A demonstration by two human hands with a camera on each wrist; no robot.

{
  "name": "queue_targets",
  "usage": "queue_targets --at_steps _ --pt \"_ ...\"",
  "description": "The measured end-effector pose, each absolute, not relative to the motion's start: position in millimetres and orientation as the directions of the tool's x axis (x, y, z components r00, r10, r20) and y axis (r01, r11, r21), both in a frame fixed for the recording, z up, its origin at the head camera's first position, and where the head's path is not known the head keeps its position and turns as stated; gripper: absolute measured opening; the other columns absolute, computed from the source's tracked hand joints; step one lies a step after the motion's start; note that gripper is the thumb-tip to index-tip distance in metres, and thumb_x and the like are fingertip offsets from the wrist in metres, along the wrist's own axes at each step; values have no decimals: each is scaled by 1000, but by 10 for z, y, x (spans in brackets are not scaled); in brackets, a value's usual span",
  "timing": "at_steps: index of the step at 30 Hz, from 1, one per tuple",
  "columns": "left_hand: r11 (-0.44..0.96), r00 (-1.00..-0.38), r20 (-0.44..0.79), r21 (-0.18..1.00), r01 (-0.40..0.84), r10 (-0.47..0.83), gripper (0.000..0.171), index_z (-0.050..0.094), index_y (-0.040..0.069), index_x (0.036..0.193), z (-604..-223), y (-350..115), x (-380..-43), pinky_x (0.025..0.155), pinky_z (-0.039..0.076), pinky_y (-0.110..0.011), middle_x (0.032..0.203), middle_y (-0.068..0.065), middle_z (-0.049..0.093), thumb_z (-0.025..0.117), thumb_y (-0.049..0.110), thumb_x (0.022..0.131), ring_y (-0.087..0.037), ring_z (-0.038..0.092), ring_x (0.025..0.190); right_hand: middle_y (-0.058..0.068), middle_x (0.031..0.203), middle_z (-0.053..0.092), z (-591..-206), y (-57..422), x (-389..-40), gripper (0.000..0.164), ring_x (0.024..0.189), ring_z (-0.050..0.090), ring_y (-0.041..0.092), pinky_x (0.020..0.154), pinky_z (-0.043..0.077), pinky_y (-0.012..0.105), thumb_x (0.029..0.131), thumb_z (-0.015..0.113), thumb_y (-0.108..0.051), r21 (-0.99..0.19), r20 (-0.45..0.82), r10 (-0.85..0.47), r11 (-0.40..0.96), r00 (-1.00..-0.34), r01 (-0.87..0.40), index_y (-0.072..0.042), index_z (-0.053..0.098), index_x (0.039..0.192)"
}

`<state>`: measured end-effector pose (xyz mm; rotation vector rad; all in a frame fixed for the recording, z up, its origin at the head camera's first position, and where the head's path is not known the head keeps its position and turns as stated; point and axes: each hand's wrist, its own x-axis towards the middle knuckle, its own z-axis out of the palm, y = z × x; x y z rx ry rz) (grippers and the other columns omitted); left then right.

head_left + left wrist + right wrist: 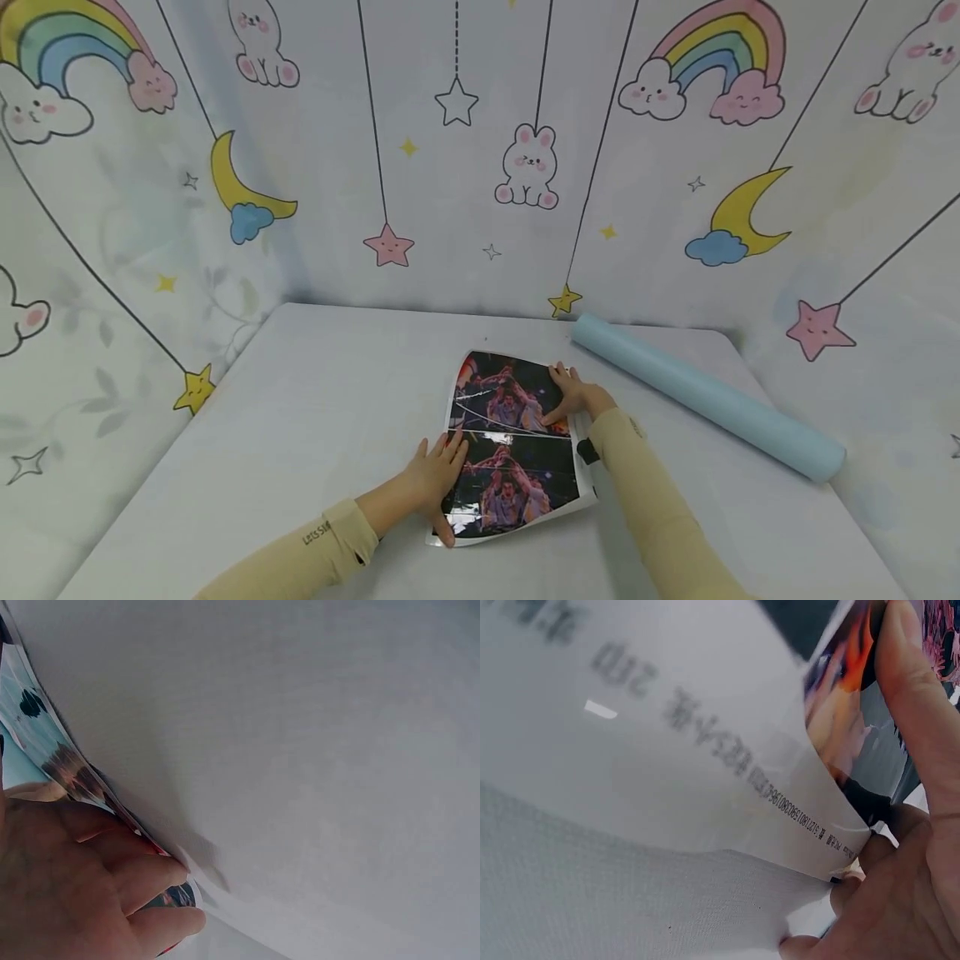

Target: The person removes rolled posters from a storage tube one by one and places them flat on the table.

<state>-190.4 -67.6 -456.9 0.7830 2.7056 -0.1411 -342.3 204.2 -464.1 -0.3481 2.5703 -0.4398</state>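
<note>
A glossy printed sheet (513,487) lies on the table, bearing two similar dark pictures of people with raised arms, one above the other. Its lower right corner curls up. My left hand (431,479) rests on the sheet's left edge with fingers spread, the thumb near the lower left corner. At the upper right, my right hand (576,396) presses on the sheet with its thumb and fingers stretched apart. The right wrist view shows the white margin (705,795) with printed characters, bowed beside the right thumb (922,697).
A pale blue roll (705,396) lies slantwise on the right of the white table (300,400). A small black object (587,452) sits by the sheet's right edge, partly hidden by the right sleeve. Behind stands a cloth backdrop (322,208) with rabbits, stars and rainbows.
</note>
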Motion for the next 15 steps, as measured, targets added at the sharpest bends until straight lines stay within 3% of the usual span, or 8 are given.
queue_targets --at_steps 10,15 --pt "842 -822 -300 -93 531 485 135 26 5 143 -4588 -690 -1954 102 20 -58 151 -13 15 74 71 36 -32 17 136 19 151 -4 -4612 2017 -3410 105 136 -5 39 97 6 69 74 74 -40 -352 -393 -329 917 -859 -190 -5 8 147" --pt "832 -790 -273 83 549 549 120 34 6 141 -4537 -782 -1941 97 27 -60 149 -14 20 79 62 44 -33 20 135 20 151 2 -4641 2067 -3330 100 136 4 40 96 11 70 75 69 -50 -281 -345 -354 923 -870 -264 -5 14 146"
